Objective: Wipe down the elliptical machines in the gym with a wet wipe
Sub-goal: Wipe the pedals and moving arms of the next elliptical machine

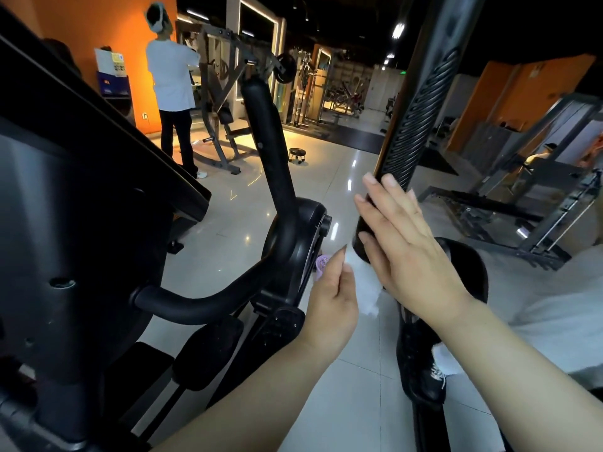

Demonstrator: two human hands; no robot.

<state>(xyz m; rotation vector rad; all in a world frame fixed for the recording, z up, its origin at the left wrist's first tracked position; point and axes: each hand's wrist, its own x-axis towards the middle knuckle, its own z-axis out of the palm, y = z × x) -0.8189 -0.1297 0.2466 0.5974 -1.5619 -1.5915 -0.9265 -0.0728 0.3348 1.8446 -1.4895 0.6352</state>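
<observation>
**Head view: flat palm on the ribbed grip, wipe beneath it**

Head camera looks down past a black elliptical machine (81, 223), whose bulky dark housing fills the left side. Its smooth curved arm rises from a round pivot near the middle. A glossy pale tiled floor (326, 177) spreads behind it and catches the ceiling lights. At the right, a long ribbed black handle (414, 119) slants up and out of the top of the picture.

Far back on the left, a person in a white shirt and dark trousers (169, 73) stands facing away at a grey steel weight machine (225, 93). A low round black stool (298, 154) sits on the tiles just to the right of that machine.

The right hand (411, 249) lies flat against the lower end of the ribbed handle, fingers straight and pressed to it, gripping nothing. The left hand (329, 301) is just beside it, lower and to the left. Its fingers are curled around a small lilac mesh-patterned object (320, 267), which I cannot identify.

The white wet wipe (367, 285) sits under the right palm against the base of the handle. Its loose part hangs down between the two hands.
</observation>
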